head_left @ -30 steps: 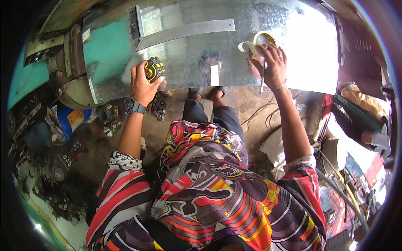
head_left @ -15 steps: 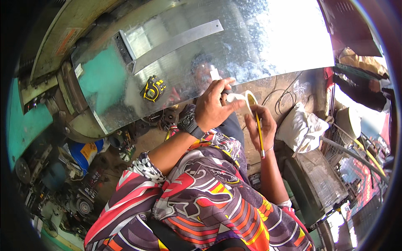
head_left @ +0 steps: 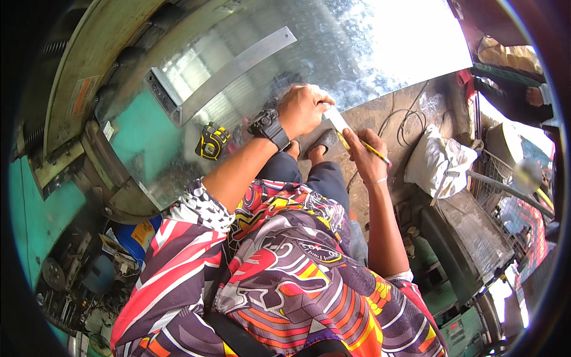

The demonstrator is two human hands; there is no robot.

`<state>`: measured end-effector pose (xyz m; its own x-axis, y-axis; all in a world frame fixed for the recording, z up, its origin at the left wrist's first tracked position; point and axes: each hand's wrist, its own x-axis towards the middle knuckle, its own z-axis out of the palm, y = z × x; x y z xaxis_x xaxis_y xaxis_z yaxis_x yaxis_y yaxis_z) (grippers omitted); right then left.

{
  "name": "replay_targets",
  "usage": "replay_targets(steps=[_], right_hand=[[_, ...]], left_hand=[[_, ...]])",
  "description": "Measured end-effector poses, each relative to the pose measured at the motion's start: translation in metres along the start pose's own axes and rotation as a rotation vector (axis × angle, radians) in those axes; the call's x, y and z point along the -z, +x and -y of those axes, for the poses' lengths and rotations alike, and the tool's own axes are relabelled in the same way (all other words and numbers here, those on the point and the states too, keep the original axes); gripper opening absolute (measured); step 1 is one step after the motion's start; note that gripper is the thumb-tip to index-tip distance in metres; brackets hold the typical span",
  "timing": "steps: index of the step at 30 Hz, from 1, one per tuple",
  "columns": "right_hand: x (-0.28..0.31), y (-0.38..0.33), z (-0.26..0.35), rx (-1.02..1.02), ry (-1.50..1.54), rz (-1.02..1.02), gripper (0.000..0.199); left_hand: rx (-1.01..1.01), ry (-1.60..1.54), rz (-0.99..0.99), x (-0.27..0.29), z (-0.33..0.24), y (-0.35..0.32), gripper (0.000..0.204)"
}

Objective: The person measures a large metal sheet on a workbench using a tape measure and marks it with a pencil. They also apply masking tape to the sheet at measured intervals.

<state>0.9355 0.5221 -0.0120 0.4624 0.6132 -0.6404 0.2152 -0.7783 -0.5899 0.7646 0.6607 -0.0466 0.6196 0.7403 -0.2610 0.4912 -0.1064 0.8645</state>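
Between my two hands runs a short white strip [head_left: 336, 119], pulled straight; whether it is paper or tape I cannot tell. My left hand [head_left: 302, 110], over the sheet's near edge, has its fingers closed on the strip's upper end. In my right hand [head_left: 369, 156], closed and lower down, are the strip's other end and a yellow-and-black pencil [head_left: 377, 153] with a red end pointing right. A shiny metal sheet [head_left: 380, 59] lies ahead of me. On it rest a try square [head_left: 238, 65] and a yellow-and-black tape measure [head_left: 212, 141].
Green machinery [head_left: 89, 65] borders the sheet at left. To the right sit a white sack [head_left: 439, 162], a long metal box [head_left: 470, 232] and a coiled cable [head_left: 407, 128]. Another person's hand [head_left: 533, 96] shows at far right. My feet are below the sheet's edge.
The white strip was a loose loop and is now drawn straight. My left hand has risen slightly, and the pencil has swung from near upright to a slant.
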Motion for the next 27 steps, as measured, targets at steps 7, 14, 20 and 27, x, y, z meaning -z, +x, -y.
replay_targets(steps=[7,14,20,27], right_hand=[[-0.018,0.019,-0.001,0.025,-0.158,-0.1,0.055],[-0.036,0.027,-0.008,-0.05,-0.212,-0.092,0.058],[-0.045,0.025,-0.015,-0.072,-0.18,-0.102,0.052],[-0.048,0.022,-0.008,-0.048,-0.152,-0.104,0.049]], left_hand=[[-0.047,0.092,-0.008,0.026,-0.006,0.03,0.019],[0.026,0.157,0.065,0.029,0.005,0.037,0.015],[-0.017,0.196,0.027,0.026,0.016,0.037,0.015],[0.04,0.146,0.016,0.031,0.017,0.034,0.015]])
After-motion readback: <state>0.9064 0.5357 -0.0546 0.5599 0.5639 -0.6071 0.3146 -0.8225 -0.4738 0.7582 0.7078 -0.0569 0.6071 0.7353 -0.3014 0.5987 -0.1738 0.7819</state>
